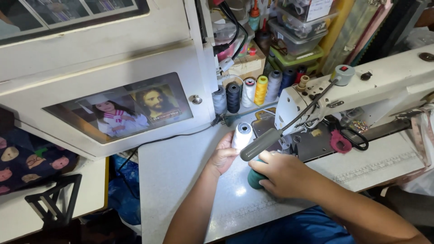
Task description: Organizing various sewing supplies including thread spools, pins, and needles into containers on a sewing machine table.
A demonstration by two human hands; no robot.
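Note:
My left hand [222, 154] grips a white spool of thread [242, 134] and holds it upright just above the grey sewing table [181, 167]. My right hand [282, 174] closes over a dark green spool [254, 179] that rests on the table, right beside the left hand. A grey gooseneck lamp head [261, 144] hangs directly over both hands and lights them. The white sewing machine [361, 88] stands just to the right, its needle end close to the white spool.
A row of thread cones [253, 90] in grey, black, white, yellow and blue lines the back of the table. Scissors with red and black handles [348, 140] lie on the machine bed. A white cabinet door with pictures [122, 110] stands left. Plastic boxes [294, 27] are stacked behind.

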